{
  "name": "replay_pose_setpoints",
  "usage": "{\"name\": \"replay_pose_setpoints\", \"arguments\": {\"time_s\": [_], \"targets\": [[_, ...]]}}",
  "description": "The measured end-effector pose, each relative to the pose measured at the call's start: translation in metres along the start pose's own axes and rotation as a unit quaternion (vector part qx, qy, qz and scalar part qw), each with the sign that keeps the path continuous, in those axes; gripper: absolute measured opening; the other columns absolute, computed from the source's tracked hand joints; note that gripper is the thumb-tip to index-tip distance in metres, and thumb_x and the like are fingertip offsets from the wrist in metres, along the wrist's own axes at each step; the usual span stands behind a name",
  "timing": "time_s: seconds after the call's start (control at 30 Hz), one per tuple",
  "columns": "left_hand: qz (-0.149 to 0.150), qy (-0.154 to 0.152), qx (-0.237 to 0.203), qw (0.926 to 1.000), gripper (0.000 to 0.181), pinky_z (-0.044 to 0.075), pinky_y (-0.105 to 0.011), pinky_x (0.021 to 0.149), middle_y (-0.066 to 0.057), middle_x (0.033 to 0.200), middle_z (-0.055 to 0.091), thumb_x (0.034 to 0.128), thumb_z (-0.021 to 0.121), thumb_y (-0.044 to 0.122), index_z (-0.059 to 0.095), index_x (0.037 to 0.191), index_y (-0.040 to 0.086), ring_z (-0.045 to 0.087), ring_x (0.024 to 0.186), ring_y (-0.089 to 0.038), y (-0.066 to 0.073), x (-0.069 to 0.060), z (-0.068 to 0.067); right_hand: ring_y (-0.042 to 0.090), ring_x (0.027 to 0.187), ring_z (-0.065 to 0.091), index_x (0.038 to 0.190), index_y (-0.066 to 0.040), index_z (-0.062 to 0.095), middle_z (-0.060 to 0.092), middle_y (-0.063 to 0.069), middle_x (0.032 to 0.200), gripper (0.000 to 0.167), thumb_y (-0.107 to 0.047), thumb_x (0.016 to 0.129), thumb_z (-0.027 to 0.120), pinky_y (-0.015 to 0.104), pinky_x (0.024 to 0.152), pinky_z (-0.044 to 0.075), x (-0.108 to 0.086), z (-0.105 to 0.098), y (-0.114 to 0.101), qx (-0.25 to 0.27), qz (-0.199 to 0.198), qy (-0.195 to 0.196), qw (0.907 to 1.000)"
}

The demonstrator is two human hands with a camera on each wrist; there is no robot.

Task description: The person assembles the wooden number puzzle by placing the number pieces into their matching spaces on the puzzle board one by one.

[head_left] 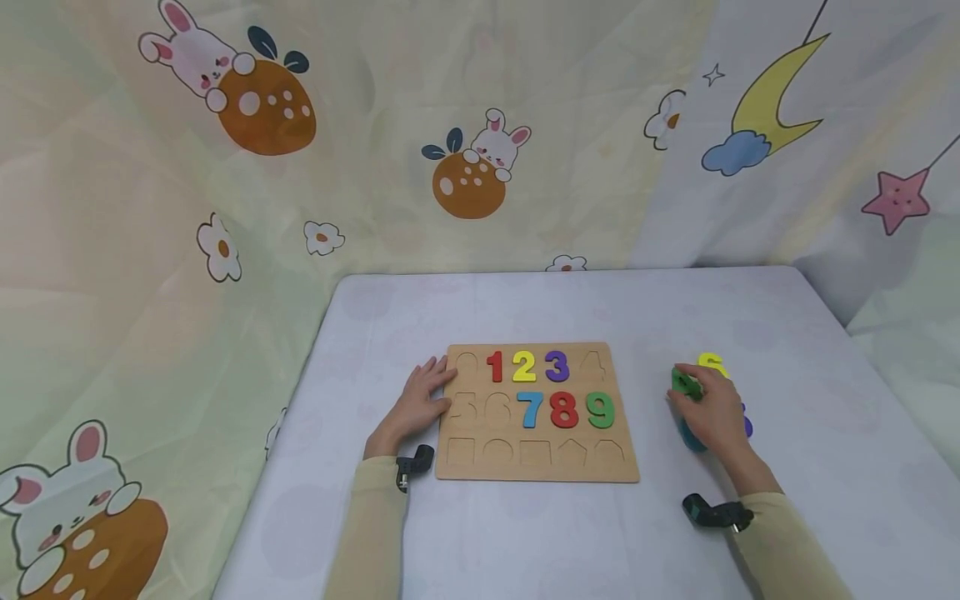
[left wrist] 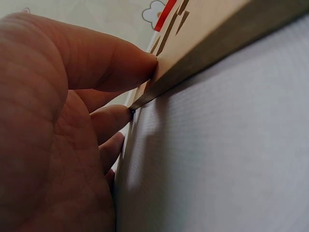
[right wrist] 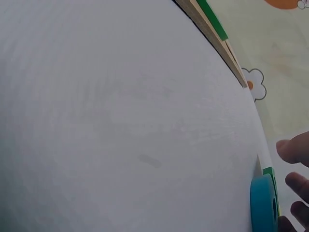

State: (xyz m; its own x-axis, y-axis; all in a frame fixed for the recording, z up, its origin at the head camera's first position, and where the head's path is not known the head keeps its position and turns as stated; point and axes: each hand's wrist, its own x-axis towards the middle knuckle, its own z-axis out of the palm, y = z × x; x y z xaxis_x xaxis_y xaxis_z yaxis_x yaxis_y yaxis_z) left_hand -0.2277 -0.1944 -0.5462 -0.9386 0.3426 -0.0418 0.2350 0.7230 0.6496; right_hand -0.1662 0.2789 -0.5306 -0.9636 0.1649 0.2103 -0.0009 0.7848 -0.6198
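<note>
Green, glossy-looking and partly hidden by the right hand (head_left: 711, 412), the green piece (head_left: 685, 383) sits under the fingertips at the right of the table (head_left: 525, 542); in the right wrist view thumb and fingers stand apart, clamped on nothing, with the piece low beside them. It should handle as a light, stiff thing, hardly fragile, perhaps a little slippery on its painted faces, so a thumb-and-forefinger pinch across its side edges looks surer than pressing from above. Its outline is angular and thick-edged, though too much is covered to tell which figure it is. Just beside it are a turquoise piece (right wrist: 262, 203), rounded and evenly coloured, a yellow piece (head_left: 711, 361) beyond the knuckles, and a purple piece (head_left: 747, 423) mostly behind the hand. Well apart to the left lies the board (head_left: 540, 472), pale wood with bright numerals and bare outlined places; the left hand (head_left: 412, 406) touches its left edge, fingers extended, not wrapped round it. Farther off hangs a backdrop (head_left: 375, 83) printed with rabbits.
</note>
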Motion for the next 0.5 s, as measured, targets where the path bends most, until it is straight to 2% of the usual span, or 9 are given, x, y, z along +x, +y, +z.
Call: {"name": "replay_pose_setpoints", "arguments": {"time_s": [0.13,0.27,0.5], "targets": [[-0.003,-0.002,0.000,1.0000,0.059,0.001,-0.037,0.123,-0.005,0.159,0.028,0.0857,0.060,0.010,0.049,0.144,0.008,0.011,0.150,-0.021,-0.0003,0.0000,0.0002,0.053,0.121,0.044,0.131,0.000,0.054,0.048,0.032,0.134,0.046,-0.006,0.086,0.064,0.069,0.096,0.038,0.0015,0.0002,0.0004,-0.016,0.013,-0.015,0.9997],[-0.003,0.001,-0.001,1.0000,0.059,0.001,-0.038,0.123,-0.005,0.159,0.029,0.0853,0.060,0.010,0.049,0.143,0.008,0.012,0.150,-0.021,-0.0001,-0.0001,-0.0001,0.052,0.121,0.044,0.134,0.001,0.051,0.046,0.032,0.136,0.050,-0.004,0.085,0.061,0.068,0.095,0.040,0.0023,0.0014,-0.0010,-0.015,0.022,-0.032,0.9991],[-0.002,-0.001,0.002,1.0000,0.059,0.001,-0.038,0.123,-0.005,0.159,0.028,0.0858,0.060,0.011,0.049,0.144,0.008,0.012,0.150,-0.021,-0.0011,0.0005,0.0003,0.052,0.126,0.041,0.142,0.003,0.043,0.043,0.032,0.140,0.061,-0.002,0.084,0.061,0.067,0.099,0.038,0.0034,0.0044,-0.0021,-0.028,0.011,-0.065,0.9974]]}}
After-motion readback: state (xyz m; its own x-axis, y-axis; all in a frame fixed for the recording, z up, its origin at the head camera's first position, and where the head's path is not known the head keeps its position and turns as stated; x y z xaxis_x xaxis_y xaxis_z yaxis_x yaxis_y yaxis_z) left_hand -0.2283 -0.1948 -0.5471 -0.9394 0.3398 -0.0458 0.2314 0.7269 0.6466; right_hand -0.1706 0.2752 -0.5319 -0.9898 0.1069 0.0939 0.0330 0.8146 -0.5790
